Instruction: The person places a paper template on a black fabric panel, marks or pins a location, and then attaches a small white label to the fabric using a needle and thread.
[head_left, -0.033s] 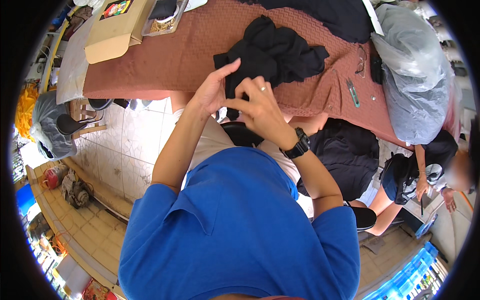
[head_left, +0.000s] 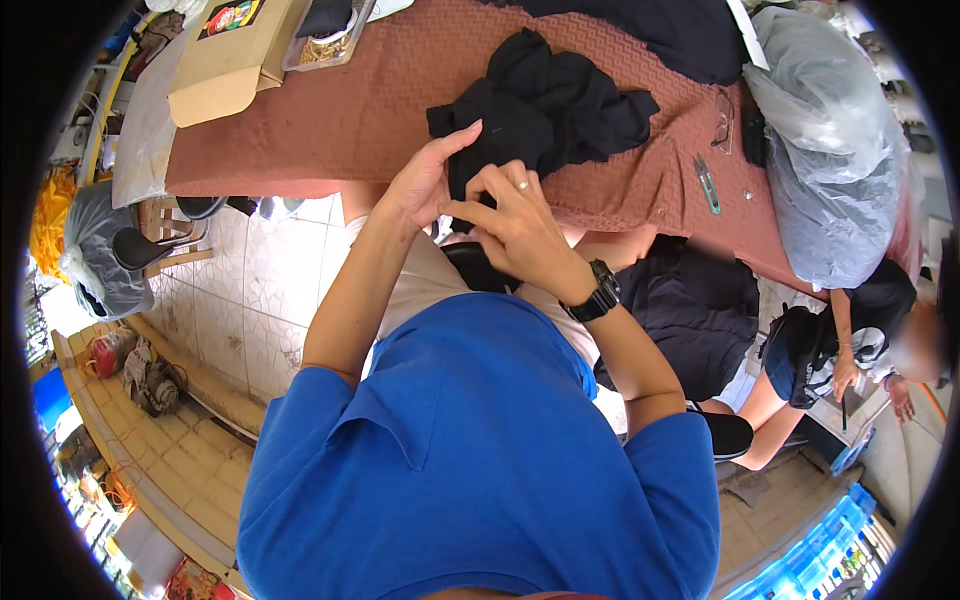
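A bunched black cloth garment (head_left: pixel 570 115) lies at the near edge of the table, one part hanging toward my lap between my hands. My left hand (head_left: pixel 422 188) is at the left side of that hanging part, thumb stretched along the cloth. Its other fingers are mostly hidden and seem closed around the fabric. My right hand (head_left: pixel 515 220) is curled, with thumb and forefinger pinched close against the left hand. What those fingertips hold is too small or hidden to make out. A ring and a black wristwatch (head_left: pixel 603 290) are on the right side.
On the brown-clothed table (head_left: pixel 330 140) are an open cardboard box (head_left: pixel 225 70), a plastic tub (head_left: pixel 325 45), green-handled thread snips (head_left: pixel 707 185) and eyeglasses (head_left: pixel 722 122). Big plastic bags (head_left: pixel 825 150) bulge at the right edge. Another person (head_left: pixel 845 340) sits at far right.
My right hand has dipped slightly and its fingers have shifted a little. The black garment's near fold has moved a touch. My left hand stays almost in place.
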